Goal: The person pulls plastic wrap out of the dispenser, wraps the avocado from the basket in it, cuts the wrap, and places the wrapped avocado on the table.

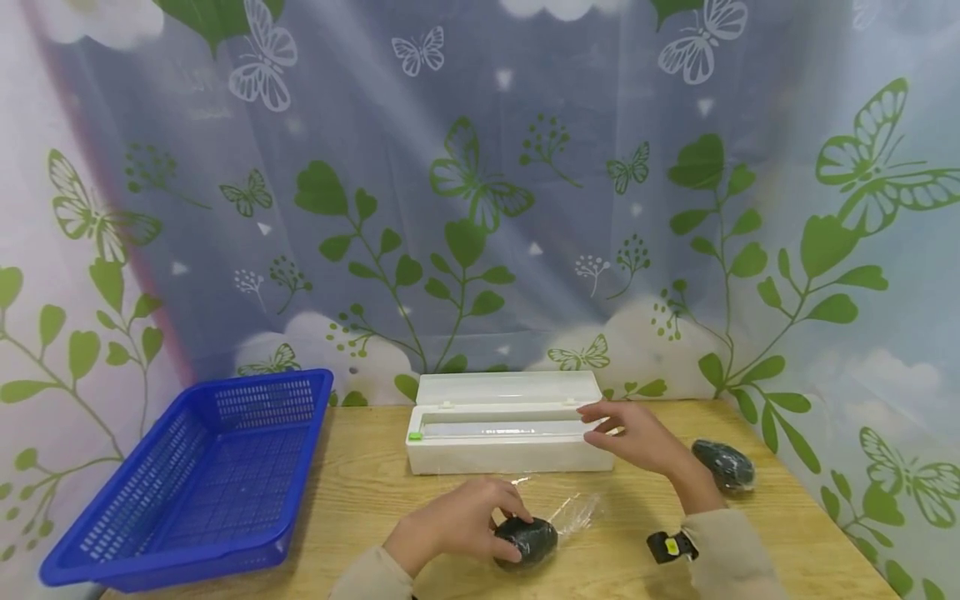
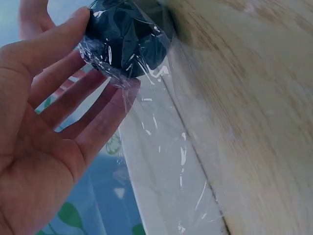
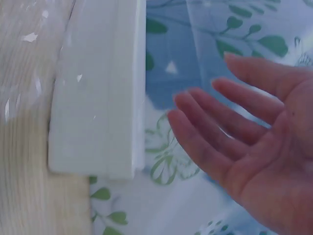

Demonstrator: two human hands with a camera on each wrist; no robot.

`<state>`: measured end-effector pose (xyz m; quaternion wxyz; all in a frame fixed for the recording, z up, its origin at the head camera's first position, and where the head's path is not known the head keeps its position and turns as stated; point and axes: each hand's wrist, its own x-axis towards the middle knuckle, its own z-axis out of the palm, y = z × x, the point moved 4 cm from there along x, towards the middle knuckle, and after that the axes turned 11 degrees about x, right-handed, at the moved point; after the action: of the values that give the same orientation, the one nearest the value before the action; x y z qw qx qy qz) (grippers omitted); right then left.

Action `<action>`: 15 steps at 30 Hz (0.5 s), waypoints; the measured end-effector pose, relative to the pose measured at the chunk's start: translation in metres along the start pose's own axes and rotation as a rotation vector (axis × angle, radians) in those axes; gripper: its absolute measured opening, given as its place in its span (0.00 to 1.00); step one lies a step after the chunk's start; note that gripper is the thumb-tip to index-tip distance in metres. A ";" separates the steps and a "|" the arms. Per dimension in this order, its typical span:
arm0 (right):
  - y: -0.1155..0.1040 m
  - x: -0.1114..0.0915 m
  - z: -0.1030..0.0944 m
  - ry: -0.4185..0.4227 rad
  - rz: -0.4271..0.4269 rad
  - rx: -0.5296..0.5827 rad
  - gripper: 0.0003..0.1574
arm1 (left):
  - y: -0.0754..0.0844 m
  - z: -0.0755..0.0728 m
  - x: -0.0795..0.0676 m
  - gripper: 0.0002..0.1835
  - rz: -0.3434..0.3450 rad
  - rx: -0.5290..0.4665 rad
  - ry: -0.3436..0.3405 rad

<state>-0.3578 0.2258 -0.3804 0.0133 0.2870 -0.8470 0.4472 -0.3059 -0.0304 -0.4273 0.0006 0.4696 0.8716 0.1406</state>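
A dark, oval avocado (image 1: 534, 540) lies near the front of the table, with clear cling film (image 1: 577, 512) around it and trailing to its right. My left hand (image 1: 468, 521) grips it between thumb and fingers. The left wrist view shows the film (image 2: 161, 161) stretching from the avocado (image 2: 124, 41) across the white box's front. Over the right end of the white cling film dispenser (image 1: 510, 457), its lid raised, hovers my right hand (image 1: 630, 433). In the right wrist view that hand (image 3: 254, 132) has loosely bent fingers and holds nothing.
To the left stands a blue plastic basket (image 1: 281, 533) with mesh sides. A second film-wrapped avocado (image 1: 723, 465) lies at the right, beyond my right forearm. The wooden table (image 1: 360, 467) ends at a patterned curtain (image 1: 480, 292) behind the dispenser.
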 end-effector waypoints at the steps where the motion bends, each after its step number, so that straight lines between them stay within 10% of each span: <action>1: -0.004 0.001 0.004 -0.033 -0.007 -0.001 0.24 | -0.002 0.001 0.000 0.19 -0.009 -0.038 -0.007; 15: -0.040 0.000 0.063 -0.453 0.016 0.079 0.06 | -0.022 0.009 0.000 0.15 -0.077 -0.340 -0.070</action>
<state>-0.3232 0.1605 -0.3884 -0.1919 0.3738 -0.8124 0.4042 -0.3230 -0.0398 -0.4416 0.1157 0.4337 0.8520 0.2695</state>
